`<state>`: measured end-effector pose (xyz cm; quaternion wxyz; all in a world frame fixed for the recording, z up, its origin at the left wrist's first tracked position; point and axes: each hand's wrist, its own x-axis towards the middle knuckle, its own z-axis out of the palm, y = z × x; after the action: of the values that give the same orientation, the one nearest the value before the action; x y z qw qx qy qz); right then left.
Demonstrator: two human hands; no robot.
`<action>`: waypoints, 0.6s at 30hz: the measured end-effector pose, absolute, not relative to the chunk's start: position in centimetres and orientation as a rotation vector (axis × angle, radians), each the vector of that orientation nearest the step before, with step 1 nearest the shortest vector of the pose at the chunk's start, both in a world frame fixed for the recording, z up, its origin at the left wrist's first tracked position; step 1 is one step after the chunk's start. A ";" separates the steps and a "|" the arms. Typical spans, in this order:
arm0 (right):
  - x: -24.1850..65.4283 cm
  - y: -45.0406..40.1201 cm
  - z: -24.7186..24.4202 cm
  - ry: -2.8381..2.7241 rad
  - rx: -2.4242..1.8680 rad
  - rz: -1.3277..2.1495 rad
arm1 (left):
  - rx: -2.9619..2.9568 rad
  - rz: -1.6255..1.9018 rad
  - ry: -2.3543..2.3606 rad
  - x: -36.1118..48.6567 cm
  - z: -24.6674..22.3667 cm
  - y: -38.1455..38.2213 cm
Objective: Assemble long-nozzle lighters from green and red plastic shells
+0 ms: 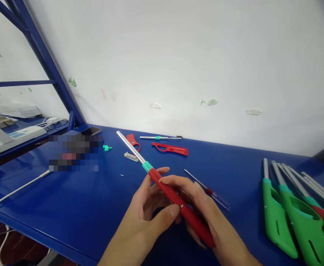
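Note:
Both hands hold a red gas lighter (167, 188) with a teal collar and a long metal tube pointing up and to the left. My left hand (142, 218) is wrapped around its left side, the thumb pressed near a small slot in the red body. On the other side, my right hand (206, 210) grips the handle, fingers curled over the top. A screwdriver (219, 199) with a clear handle lies just beyond my right hand. Farther back are a red lighter half-shell (175, 149), a red handle piece (131, 139) and a metal tube with a teal collar (153, 137).
Several green and red lighters (278, 221) lie at the right. A clear plastic part (131, 157), a teal piece (107, 147) and a tiny pin (122, 175) rest on the blue table (67, 207). A phone (91, 131), a white cable (17, 194) and a blue frame (45, 62) are left.

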<state>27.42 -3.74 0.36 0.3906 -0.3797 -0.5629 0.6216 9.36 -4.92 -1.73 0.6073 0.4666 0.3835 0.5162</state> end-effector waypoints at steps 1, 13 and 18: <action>27.3 -3.8 0.6 -1.433 -0.952 1.574 | 1.078 1.200 0.903 9.4 -1.8 -5.0; 27.5 -4.1 1.1 -1.444 -0.932 1.584 | 1.064 1.180 1.000 9.8 -1.3 -5.7; 27.6 -3.6 1.7 -1.123 -0.830 1.870 | 1.108 1.226 1.038 9.4 -1.4 -5.4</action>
<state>27.61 -3.62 1.70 0.3929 -0.3272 -0.4423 0.7369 9.42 -5.43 -1.39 0.5605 0.4703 0.4403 0.5204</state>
